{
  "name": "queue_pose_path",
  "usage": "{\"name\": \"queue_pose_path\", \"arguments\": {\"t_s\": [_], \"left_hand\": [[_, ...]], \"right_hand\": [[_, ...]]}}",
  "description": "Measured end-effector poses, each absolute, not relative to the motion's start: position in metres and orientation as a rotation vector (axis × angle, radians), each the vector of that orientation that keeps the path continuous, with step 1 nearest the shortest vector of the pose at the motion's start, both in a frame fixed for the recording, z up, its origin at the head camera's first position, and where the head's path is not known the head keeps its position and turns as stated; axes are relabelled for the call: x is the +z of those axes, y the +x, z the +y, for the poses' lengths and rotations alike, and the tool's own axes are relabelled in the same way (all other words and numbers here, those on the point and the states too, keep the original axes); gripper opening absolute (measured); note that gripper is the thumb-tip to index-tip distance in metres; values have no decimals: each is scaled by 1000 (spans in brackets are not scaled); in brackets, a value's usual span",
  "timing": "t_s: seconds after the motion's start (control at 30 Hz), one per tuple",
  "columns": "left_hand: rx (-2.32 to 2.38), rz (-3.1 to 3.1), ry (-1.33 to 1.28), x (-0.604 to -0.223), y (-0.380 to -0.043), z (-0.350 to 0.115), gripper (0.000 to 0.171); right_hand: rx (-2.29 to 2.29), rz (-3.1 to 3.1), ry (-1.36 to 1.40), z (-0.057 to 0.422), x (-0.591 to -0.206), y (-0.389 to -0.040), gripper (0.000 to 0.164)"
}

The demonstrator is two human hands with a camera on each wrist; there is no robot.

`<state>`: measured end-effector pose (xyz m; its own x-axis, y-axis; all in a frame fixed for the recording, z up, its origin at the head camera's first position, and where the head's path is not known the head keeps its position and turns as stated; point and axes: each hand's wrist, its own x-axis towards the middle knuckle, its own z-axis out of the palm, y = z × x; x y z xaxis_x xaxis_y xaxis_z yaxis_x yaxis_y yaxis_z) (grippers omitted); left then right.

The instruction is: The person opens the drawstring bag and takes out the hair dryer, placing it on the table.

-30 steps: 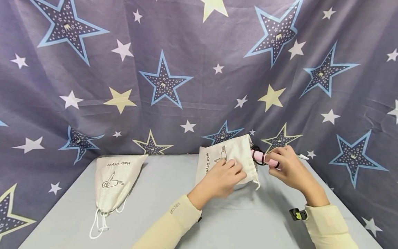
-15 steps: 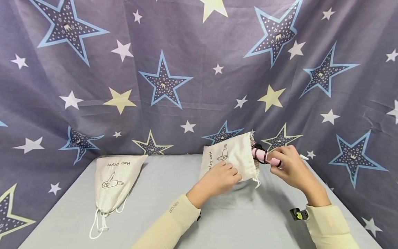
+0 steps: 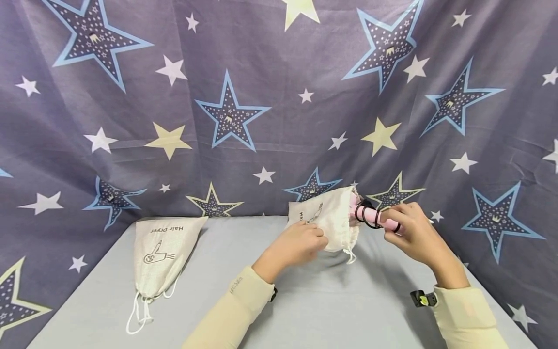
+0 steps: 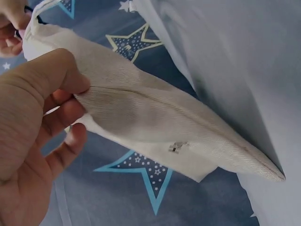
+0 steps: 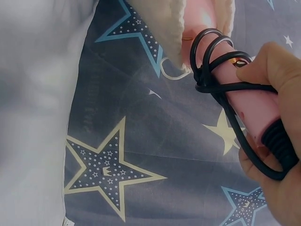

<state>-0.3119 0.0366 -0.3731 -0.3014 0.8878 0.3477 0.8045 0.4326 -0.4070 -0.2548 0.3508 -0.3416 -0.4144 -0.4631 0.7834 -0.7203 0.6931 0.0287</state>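
Observation:
A cream drawstring bag (image 3: 335, 220) printed "Hair Dryer" is held tilted at the back right of the table. My left hand (image 3: 294, 245) pinches the cloth along its side, thumb against curled fingers in the left wrist view. From the bag's mouth juts the pink handle of a hair dryer (image 5: 251, 106), its black cord (image 5: 207, 70) looped around it. My right hand (image 3: 414, 237) grips that handle near its cord end. The dryer's head is hidden inside the bag. A short white drawstring (image 5: 174, 73) hangs from the mouth.
Another cream "Hair Dryer" bag (image 3: 159, 252) lies on the left of the grey table (image 3: 218, 271), its neck drawn in and white strings (image 3: 139, 317) trailing toward the front. A star-patterned curtain (image 3: 261, 63) rises behind the table and along both sides.
The left hand has drawn back slightly left, and the bag has turned so its print faces more away. The right hand has shifted a little right, with more pink showing at the mouth.

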Motion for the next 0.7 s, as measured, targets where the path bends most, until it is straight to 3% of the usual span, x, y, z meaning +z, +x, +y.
{"name": "queue_pose_path", "arguments": {"t_s": [0.23,0.4,0.57,0.7], "left_hand": [[48,-2262,-1445,-372,-316,30,30],[-3,-2291,-1478,-372,-317,26,22],[117,-2109,-1381,-379,-317,33,34],[187,-1937,-1320,-384,-316,40,23]], "right_hand": [[401,-2088,907,349,-341,-253,30],[397,-2116,893,345,-339,-250,31],[399,-2115,892,343,-339,-250,31],[400,-2098,902,343,-340,-251,31]]}}
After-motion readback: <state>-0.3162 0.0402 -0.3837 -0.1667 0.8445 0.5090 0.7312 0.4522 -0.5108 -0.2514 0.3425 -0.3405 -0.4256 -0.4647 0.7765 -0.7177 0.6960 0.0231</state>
